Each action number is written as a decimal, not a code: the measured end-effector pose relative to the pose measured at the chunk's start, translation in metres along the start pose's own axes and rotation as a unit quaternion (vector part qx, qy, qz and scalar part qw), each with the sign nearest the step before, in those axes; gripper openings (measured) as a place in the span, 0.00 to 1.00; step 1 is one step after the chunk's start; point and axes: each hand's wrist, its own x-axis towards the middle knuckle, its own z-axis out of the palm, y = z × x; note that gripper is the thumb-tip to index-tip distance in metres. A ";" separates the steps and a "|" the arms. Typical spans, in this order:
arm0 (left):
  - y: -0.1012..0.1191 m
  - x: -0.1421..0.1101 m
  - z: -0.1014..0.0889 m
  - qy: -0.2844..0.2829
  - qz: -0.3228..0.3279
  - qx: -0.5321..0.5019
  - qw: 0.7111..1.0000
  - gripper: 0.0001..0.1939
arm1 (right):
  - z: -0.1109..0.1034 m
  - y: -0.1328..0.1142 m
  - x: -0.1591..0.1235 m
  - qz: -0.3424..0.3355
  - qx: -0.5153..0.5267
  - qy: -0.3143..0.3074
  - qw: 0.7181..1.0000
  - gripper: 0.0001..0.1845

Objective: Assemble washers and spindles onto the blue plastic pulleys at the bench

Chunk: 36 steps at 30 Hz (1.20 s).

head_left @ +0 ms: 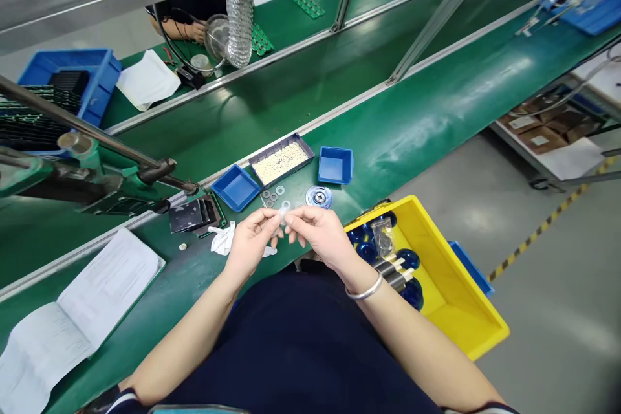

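Note:
My left hand (255, 236) and my right hand (317, 229) meet over the bench edge, thumbs and fingertips pinched together. Between them is a small translucent white ring-shaped piece (284, 207), partly covered by the fingers. Just beyond lie several flat washers (272, 196) on the green bench. Right of these sits a round blue-and-silver disc (319, 197). A crumpled white cloth or glove (224, 239) lies beside my left hand. Behind the washers stand a blue bin (236, 187), a dark tray of small cream-coloured pieces (281, 163) and another blue bin (336, 165).
A green hand press (92, 168) reaches in from the left, above an open booklet (107, 291). A yellow crate (456, 297) with blue round parts stands at my right. Across the bench, a co-worker's hand (194, 32) is near a flexible silver duct (240, 19).

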 end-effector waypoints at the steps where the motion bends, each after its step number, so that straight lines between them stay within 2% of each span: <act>1: 0.002 -0.002 -0.001 -0.005 0.000 0.008 1.000 0.12 | 0.000 -0.001 -0.002 -0.006 -0.011 -0.009 1.000 0.14; 6: 0.013 -0.013 -0.006 -0.033 -0.004 0.091 0.995 0.14 | -0.001 -0.005 -0.008 -0.027 -0.093 -0.010 0.995 0.10; 8: 0.016 -0.015 -0.006 -0.032 0.016 0.154 0.987 0.13 | 0.001 -0.007 -0.012 -0.046 -0.147 -0.001 0.988 0.08; 10: 0.015 -0.017 -0.003 0.011 0.078 0.243 0.967 0.09 | 0.006 -0.008 -0.015 -0.080 -0.205 0.022 0.975 0.06; 12: 0.011 -0.019 0.001 0.085 0.165 0.315 0.931 0.05 | 0.012 -0.006 -0.018 -0.120 -0.255 0.057 0.958 0.06; 14: 0.005 -0.023 0.006 0.138 0.227 0.327 0.907 0.02 | 0.015 0.000 -0.017 -0.153 -0.288 0.090 0.941 0.06; 17: 0.001 -0.033 0.009 0.162 0.249 0.286 0.911 0.01 | 0.008 0.011 -0.009 -0.166 -0.333 0.145 0.917 0.06; 19: 0.003 -0.040 0.009 0.161 0.215 0.251 0.930 0.02 | -0.004 0.014 -0.003 -0.149 -0.338 0.182 0.911 0.07; 21: 0.009 -0.042 0.007 0.134 0.134 0.174 0.966 0.06 | -0.016 0.013 0.000 -0.133 -0.312 0.197 0.920 0.07; 23: 0.015 -0.039 0.005 0.089 0.044 0.062 0.993 0.10 | -0.022 0.007 -0.001 -0.128 -0.265 0.186 0.938 0.08; 25: 0.019 -0.034 0.002 0.055 -0.007 -0.025 0.998 0.12 | -0.020 -0.001 -0.004 -0.113 -0.201 0.153 0.961 0.09; 29: 0.018 -0.029 -0.001 0.031 -0.031 -0.067 0.997 0.13 | -0.007 -0.013 -0.012 -0.063 -0.059 0.068 0.994 0.11; 32: 0.014 -0.030 -0.001 0.025 -0.032 -0.062 0.997 0.13 | -0.001 -0.017 -0.016 -0.038 -0.002 0.024 0.999 0.12; 36: 0.012 -0.031 -0.001 0.021 -0.024 -0.044 0.999 0.13 | 0.002 -0.018 -0.019 -0.020 0.016 0.004 1.000 0.12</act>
